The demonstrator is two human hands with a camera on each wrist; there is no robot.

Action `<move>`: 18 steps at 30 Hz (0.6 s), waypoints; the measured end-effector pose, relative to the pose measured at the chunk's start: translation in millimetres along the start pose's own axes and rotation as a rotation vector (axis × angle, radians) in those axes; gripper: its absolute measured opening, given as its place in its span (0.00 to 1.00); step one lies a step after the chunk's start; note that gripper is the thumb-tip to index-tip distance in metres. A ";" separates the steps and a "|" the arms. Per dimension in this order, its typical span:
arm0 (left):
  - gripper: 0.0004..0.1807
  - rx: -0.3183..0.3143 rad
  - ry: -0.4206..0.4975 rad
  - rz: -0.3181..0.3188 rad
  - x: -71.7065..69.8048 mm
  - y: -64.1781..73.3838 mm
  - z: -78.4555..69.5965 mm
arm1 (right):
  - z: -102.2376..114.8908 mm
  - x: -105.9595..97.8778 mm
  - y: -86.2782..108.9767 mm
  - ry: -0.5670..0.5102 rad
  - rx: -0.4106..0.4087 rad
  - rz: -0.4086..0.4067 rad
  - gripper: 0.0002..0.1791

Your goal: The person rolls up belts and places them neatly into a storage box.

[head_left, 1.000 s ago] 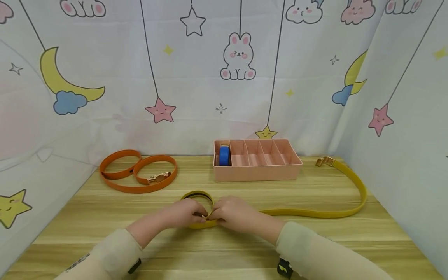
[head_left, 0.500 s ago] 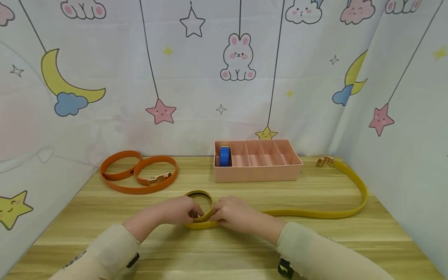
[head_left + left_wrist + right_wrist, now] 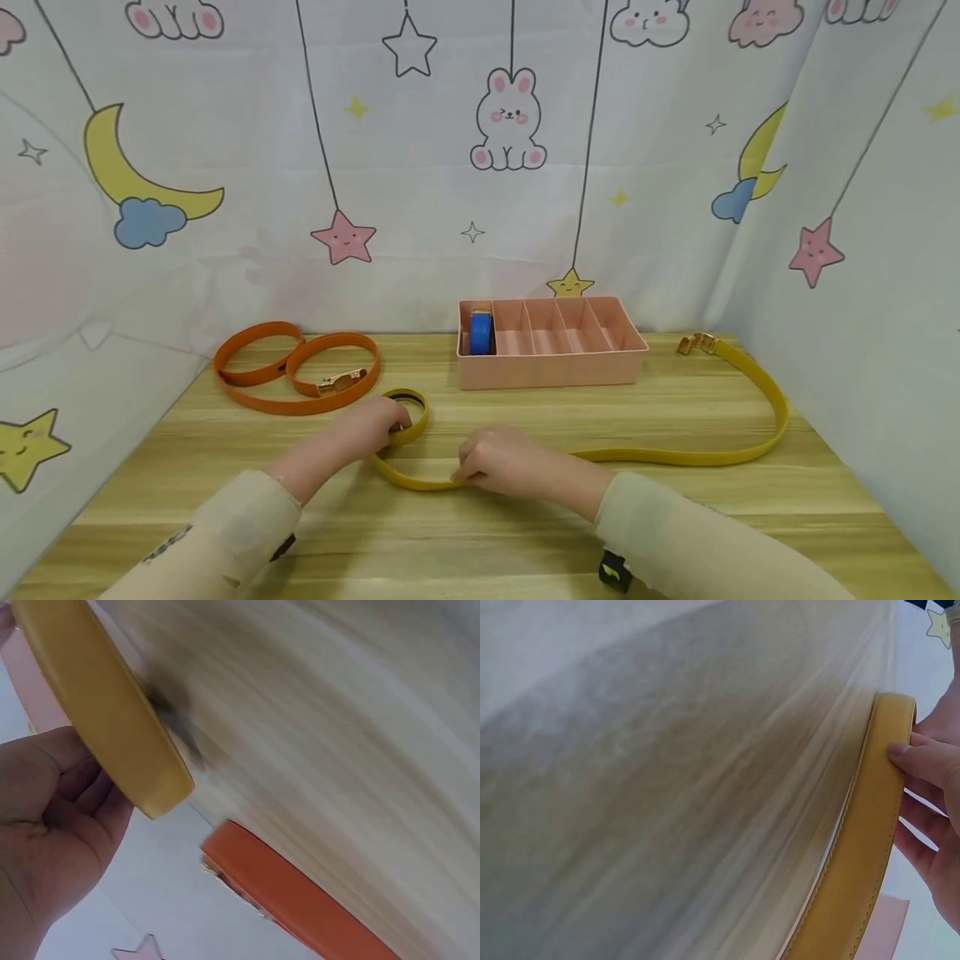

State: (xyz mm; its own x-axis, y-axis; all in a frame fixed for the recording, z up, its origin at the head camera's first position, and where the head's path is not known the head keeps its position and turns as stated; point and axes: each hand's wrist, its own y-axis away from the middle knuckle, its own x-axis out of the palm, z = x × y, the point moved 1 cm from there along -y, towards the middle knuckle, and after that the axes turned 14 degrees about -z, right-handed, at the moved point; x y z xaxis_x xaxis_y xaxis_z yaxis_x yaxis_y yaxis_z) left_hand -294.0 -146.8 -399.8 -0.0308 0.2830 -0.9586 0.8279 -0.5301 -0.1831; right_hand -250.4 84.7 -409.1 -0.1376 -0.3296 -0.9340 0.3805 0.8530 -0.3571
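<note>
A yellow belt (image 3: 675,457) stands on its edge across the wooden table, rolled into a small loop at its left end, with a gold buckle (image 3: 697,343) at its far right end. My left hand (image 3: 375,425) holds that loop, its fingertips dipping inside. In the left wrist view the curled fingers lie against the yellow strap (image 3: 112,712). Farther along, my right hand (image 3: 498,458) pinches the belt between thumb and fingers; in the right wrist view the thumb lies at the edge of the strap (image 3: 862,825). Between the hands the belt bows toward me.
An orange belt (image 3: 296,407) lies in two loops at the back left, its buckle (image 3: 342,382) facing up. At the back centre stands a pink divided box (image 3: 551,372) with a rolled blue belt (image 3: 481,333) in its leftmost compartment. A patterned curtain (image 3: 420,167) hangs behind the table.
My left hand has moved left and slightly away from me with the loop, opening a stretch of belt between the hands. The loop looks smaller. My right hand has barely moved.
</note>
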 end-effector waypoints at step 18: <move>0.12 -0.131 -0.102 -0.115 -15.7 15.6 56.3 | -15.9 -14.7 23.8 -0.212 -0.051 0.025 0.05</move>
State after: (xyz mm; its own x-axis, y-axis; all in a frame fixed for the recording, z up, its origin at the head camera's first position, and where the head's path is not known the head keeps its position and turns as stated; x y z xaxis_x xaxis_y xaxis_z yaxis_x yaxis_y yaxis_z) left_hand -312.1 -204.5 -399.9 -0.1802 0.2501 -0.9513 0.8814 -0.3884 -0.2690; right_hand -253.9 116.3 -404.0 0.0685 -0.3815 -0.9218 0.3342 0.8794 -0.3391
